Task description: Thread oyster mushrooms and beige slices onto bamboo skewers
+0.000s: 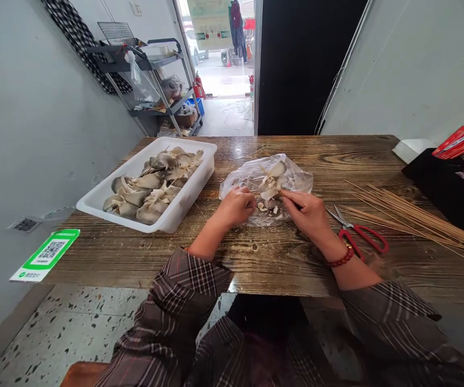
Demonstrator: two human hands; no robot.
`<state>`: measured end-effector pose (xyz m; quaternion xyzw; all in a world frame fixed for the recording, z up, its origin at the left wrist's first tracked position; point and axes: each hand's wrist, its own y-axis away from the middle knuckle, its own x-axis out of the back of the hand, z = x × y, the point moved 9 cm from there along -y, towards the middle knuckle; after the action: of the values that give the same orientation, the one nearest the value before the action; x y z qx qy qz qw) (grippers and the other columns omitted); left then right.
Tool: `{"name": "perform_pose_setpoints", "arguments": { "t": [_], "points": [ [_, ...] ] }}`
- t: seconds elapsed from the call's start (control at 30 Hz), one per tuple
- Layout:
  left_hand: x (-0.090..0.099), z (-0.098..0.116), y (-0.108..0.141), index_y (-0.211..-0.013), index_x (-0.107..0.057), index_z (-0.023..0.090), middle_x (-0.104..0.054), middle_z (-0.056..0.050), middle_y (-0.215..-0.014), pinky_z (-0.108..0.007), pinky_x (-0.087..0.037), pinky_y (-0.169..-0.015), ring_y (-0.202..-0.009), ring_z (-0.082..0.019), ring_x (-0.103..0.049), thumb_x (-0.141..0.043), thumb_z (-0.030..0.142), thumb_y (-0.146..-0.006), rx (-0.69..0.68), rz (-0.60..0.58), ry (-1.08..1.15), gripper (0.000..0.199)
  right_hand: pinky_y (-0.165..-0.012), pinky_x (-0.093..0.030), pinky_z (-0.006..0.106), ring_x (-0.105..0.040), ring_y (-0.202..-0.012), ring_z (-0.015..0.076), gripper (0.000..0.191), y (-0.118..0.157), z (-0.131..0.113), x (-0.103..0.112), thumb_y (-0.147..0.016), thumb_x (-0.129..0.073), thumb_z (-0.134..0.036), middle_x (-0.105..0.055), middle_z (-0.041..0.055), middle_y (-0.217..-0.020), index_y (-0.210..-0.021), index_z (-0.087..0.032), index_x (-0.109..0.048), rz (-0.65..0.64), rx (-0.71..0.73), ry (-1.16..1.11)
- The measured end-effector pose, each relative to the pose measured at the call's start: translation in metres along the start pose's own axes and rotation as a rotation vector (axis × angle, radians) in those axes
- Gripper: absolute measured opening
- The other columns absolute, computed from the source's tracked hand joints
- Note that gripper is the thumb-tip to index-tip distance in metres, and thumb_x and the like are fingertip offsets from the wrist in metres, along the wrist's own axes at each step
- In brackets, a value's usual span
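My right hand pinches the edge of a cluster of grey-white oyster mushrooms above a clear plastic bag. A thin wooden tip sticks up from the cluster's upper left. My left hand is closed at the bag's left front side, its fingers curled; what they hold, if anything, is hidden. Small mushroom pieces lie on the bag between my hands. To the left stands a white plastic tub filled with oyster mushrooms, with thin sticks poking out among them.
Red-handled scissors lie open right of my right wrist. Beyond them, bamboo skewers are spread over the wooden table. A black box with red-wrapped sticks stands far right. A green-white QR card sits at the left edge.
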<state>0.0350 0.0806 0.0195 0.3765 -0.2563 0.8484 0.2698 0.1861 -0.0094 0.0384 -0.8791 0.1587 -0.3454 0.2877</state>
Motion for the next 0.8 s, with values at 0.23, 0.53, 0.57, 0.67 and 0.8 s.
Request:
{"name": "perform_pose_setpoints", "arguments": {
  "t": [0.23,0.53,0.57,0.67,0.8],
  "points": [
    [0.046,-0.029,0.011,-0.064,-0.062,0.018,-0.055,0.001,-0.065,-0.024,-0.036,-0.062,-0.063,-0.012,-0.043,-0.074,0.022,-0.065,0.236,0.471,0.52,0.012,-0.086,-0.058,0.039,-0.073,-0.094,0.0237,0.025,0.0,0.0,0.003,-0.089,-0.057,-0.025,-0.077,0.0058,-0.103,-0.106,-0.025,-0.076,0.023,-0.012,-0.025],
    [0.025,-0.048,0.019,-0.094,-0.062,0.016,-0.061,0.002,-0.07,-0.022,-0.045,-0.054,-0.056,-0.007,-0.054,-0.081,0.02,-0.061,0.488,0.497,1.243,0.039,-0.084,-0.059,0.037,-0.074,-0.09,0.0222,0.025,0.003,-0.008,-0.002,-0.089,-0.057,-0.024,-0.077,0.0037,-0.102,-0.105,-0.026,-0.076,-0.017,0.037,-0.067],
    [0.025,-0.046,0.019,-0.094,-0.062,0.015,-0.062,0.002,-0.07,-0.023,-0.048,-0.057,-0.057,-0.008,-0.055,-0.08,0.019,-0.061,0.489,0.485,1.269,0.038,-0.083,-0.059,0.037,-0.074,-0.09,0.0219,0.025,0.003,-0.009,-0.003,-0.089,-0.057,-0.024,-0.077,0.0038,-0.103,-0.105,-0.026,-0.076,-0.022,0.047,-0.068],
    [0.023,-0.041,0.018,-0.085,-0.061,0.014,-0.062,0.002,-0.068,-0.026,-0.053,-0.063,-0.058,-0.008,-0.056,-0.08,0.018,-0.062,0.473,0.443,1.301,0.03,-0.083,-0.059,0.036,-0.074,-0.091,0.0216,0.025,0.004,-0.011,-0.004,-0.089,-0.057,-0.024,-0.077,0.0051,-0.103,-0.106,-0.024,-0.076,-0.03,0.069,-0.066],
    [0.023,-0.041,0.017,-0.074,-0.058,0.015,-0.063,0.002,-0.068,-0.023,-0.051,-0.063,-0.062,-0.008,-0.059,-0.081,0.02,-0.06,0.457,0.441,1.275,0.027,-0.084,-0.059,0.037,-0.074,-0.091,0.0221,0.025,0.004,-0.011,-0.005,-0.09,-0.057,-0.024,-0.076,0.0054,-0.104,-0.107,-0.025,-0.075,-0.04,0.068,-0.056]
  ]
}}
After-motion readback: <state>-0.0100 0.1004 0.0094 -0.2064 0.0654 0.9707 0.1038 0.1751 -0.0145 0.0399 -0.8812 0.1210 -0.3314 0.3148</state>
